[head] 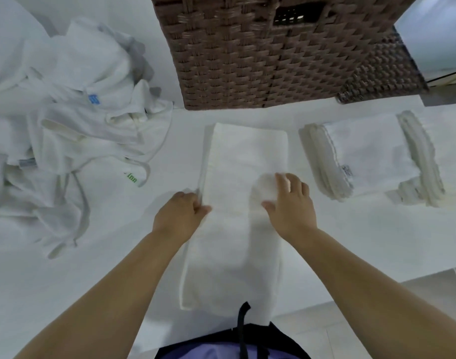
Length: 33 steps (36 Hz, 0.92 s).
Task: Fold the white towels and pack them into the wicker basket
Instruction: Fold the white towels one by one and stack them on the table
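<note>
currently pinches towel (237, 156) left edge with left hand (181, 213), fingers curled; holds raised fold between right hand (290, 203) thumb and fingers. basket (247, 60) behind, stack (369, 156) right, pile (79, 138) left.

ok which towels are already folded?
The stack on the right: flat, layered edges. The left pile is crumpled; the middle towel is a long strip.
</note>
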{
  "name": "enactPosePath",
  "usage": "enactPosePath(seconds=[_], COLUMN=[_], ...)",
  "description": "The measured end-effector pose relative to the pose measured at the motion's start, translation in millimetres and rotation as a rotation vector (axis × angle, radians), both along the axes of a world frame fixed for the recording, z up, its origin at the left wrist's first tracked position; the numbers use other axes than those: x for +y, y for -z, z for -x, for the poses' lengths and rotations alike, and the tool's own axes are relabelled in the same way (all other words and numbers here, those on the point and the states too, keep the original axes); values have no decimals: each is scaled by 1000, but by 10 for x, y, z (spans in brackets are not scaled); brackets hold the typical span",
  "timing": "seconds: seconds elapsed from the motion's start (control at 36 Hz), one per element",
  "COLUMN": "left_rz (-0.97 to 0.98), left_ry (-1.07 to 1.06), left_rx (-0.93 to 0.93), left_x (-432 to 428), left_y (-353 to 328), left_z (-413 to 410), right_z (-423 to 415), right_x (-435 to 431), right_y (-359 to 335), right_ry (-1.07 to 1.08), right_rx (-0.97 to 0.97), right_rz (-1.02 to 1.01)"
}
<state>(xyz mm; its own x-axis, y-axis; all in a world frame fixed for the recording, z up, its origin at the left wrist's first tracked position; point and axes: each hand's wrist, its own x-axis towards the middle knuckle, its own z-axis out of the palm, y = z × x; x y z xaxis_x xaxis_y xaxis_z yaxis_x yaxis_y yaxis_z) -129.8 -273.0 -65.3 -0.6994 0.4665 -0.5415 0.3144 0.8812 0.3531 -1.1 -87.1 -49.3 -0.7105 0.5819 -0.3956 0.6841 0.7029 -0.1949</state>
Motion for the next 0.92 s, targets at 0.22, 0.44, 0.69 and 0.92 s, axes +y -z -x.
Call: enactPosePath(seconds=[0.22, 0.44, 0.69, 0.92], left_rz=[-57, -189, -514, -759], left_ry=[-225, -336, -662, -533], left_rx=[-78, -196, -305, -206], left_x=[139, 54, -38, 0], left_y=[20, -41, -235, -699], left_z=[-97, -235, -337, -526], right_z=[-287, -344, -562, -627], right_x=[-54, 18, 68, 172], right_y=[102, 178, -96, -562], right_ry=[500, 515, 679, 466], right_rx=[29, 37, 359, 673], right_rz=[409, 578, 800, 715])
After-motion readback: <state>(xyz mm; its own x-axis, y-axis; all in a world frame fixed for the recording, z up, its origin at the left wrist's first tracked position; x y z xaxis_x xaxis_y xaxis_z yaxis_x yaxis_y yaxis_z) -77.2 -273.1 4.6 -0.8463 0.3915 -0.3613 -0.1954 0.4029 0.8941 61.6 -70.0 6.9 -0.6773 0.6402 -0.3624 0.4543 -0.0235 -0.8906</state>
